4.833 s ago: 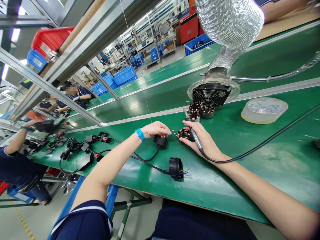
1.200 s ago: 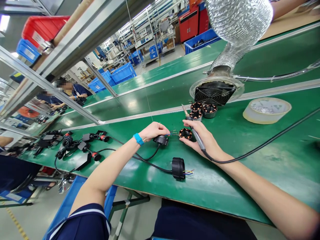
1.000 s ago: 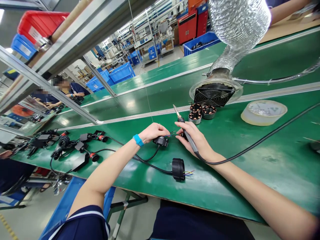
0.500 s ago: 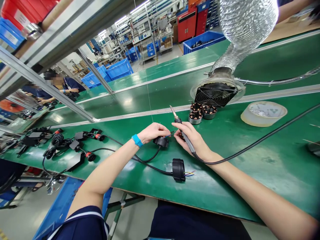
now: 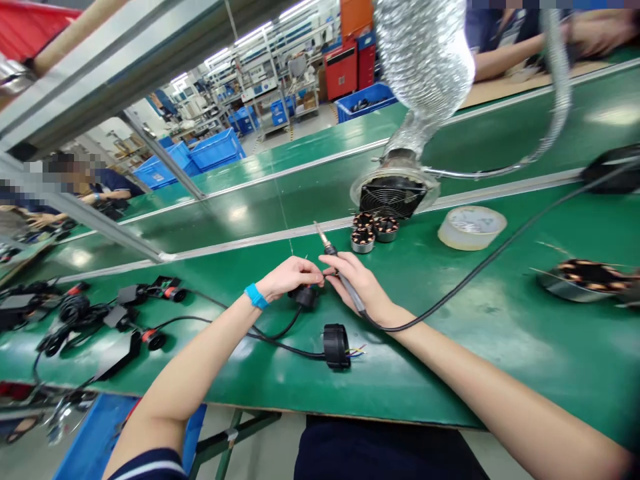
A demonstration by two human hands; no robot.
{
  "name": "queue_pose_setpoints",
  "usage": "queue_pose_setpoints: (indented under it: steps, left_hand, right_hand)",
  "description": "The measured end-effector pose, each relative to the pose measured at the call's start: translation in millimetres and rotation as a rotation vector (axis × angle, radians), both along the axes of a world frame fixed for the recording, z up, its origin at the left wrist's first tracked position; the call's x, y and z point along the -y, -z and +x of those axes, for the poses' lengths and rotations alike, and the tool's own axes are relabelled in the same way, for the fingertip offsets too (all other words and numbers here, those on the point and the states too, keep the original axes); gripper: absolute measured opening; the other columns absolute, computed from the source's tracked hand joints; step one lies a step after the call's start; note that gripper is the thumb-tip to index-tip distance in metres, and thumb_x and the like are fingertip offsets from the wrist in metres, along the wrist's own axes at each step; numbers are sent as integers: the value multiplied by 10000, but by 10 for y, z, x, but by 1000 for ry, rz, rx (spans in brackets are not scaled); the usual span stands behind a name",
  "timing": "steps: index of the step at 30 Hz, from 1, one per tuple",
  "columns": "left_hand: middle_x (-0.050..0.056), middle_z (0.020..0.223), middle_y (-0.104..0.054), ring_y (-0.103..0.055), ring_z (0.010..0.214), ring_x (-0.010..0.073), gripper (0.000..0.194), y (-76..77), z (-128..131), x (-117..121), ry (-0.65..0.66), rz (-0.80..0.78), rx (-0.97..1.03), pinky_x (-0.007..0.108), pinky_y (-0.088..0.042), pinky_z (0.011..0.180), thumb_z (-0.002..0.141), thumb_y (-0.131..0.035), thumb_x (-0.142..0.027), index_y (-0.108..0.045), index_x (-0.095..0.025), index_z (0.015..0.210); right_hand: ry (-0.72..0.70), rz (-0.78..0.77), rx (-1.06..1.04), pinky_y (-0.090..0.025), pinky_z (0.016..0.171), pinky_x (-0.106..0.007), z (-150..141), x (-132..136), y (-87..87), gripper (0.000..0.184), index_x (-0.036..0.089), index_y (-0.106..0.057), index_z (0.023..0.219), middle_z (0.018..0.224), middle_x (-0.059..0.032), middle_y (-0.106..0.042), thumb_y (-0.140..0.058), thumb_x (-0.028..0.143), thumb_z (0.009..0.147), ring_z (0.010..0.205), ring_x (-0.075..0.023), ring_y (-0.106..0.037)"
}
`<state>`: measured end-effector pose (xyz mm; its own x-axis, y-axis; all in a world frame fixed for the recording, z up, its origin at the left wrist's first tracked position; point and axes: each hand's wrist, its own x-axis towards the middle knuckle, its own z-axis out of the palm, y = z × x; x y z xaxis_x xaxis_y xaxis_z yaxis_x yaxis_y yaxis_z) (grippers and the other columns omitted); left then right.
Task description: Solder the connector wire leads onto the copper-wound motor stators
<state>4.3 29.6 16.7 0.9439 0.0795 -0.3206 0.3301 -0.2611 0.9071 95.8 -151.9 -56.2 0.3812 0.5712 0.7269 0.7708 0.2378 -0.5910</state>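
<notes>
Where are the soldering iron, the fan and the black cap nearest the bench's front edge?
Soldering iron (image 5: 352, 292): head view, on its grey handle.
Fan (image 5: 393, 199): head view, on its grille.
Black cap (image 5: 335, 347): head view, on its side wall.

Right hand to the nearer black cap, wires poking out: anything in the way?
Nothing visible: bare green bench lies between the right hand and the black cap. Nearest that path is the cable of the soldering iron, curving off to the right, short of the wires.

Both forearms (image 5: 200, 360) stretched forward, left hand (image 5: 286, 277) and right hand (image 5: 361, 288) close together, fingers (image 5: 313, 273) curled, possibly touching
</notes>
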Motion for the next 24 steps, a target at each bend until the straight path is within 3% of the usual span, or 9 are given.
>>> queue_pose_setpoints:
  steps: [5, 9, 14, 17, 20, 22, 24]
  left_hand:
    - [47, 738, -673, -505, 657, 105, 417, 227, 18, 107, -251, -237, 100, 238, -362, 660, 638, -908, -477, -770, -107, 769]
    - [33, 718, -666, -511, 650, 107, 450, 297, 96, 58, -384, -284, 181, 235, -378, 654, 565, -949, -472, -761, -115, 765]
    - [88, 847, -735, -587, 718, 141, 465, 169, 210, -360, -385, -58, 222, 251, -420, 687, 594, -911, -507, -760, -115, 793]
    - [82, 799, -725, -580, 694, 138, 395, 80, 243, -677, -451, 71, 226, 250, -408, 668, 609, -898, -449, -743, -111, 743]
    - [85, 747, -700, -559, 645, 130, 286, 8, 237, -923, -540, 172, 225, 262, -412, 654, 748, -807, -367, -716, -97, 728]
    - [84, 763, -691, -544, 619, 126, 233, -43, 201, -1016, -623, 247, 247, 274, -431, 658, 871, -676, -313, -720, -84, 861]
    - [57, 782, -677, -552, 643, 131, 285, -100, 130, -1023, -717, 333, 307, 282, -455, 706, 951, -550, -245, -679, -89, 1152]
  right_hand:
    - [122, 58, -122, -599, 843, -317, -145, -52, -25, 348, 257, -594, 1312, 1079, -71, -626, -484, 107, 1018, 925, -197, -694]
    - [68, 3, -64, -592, 906, -351, -127, -57, -69, 460, 259, -529, 1410, 1177, -92, -625, -481, 84, 987, 1029, -221, -673]
    - [280, -23, 194, -564, 1015, -453, 246, 41, -61, 420, 232, -494, 1463, 1246, -134, -647, -501, 180, 1047, 1145, -277, -647]
    - [382, -82, 257, -604, 895, -458, 485, 138, -24, 364, 191, -554, 1413, 1249, -169, -656, -494, 205, 1054, 1061, -309, -682]
    - [474, -164, 311, -613, 850, -441, 603, 206, 14, 362, 168, -568, 1396, 1246, -172, -657, -507, 220, 1044, 1014, -311, -691]
    - [487, -180, 317, -608, 865, -445, 623, 222, 33, 373, 156, -564, 1399, 1257, -178, -648, -507, 215, 1035, 1026, -317, -686]
    - [495, -176, 327, -606, 864, -446, 625, 223, 45, 379, 146, -563, 1401, 1249, -186, -642, -502, 217, 1033, 1023, -323, -683]
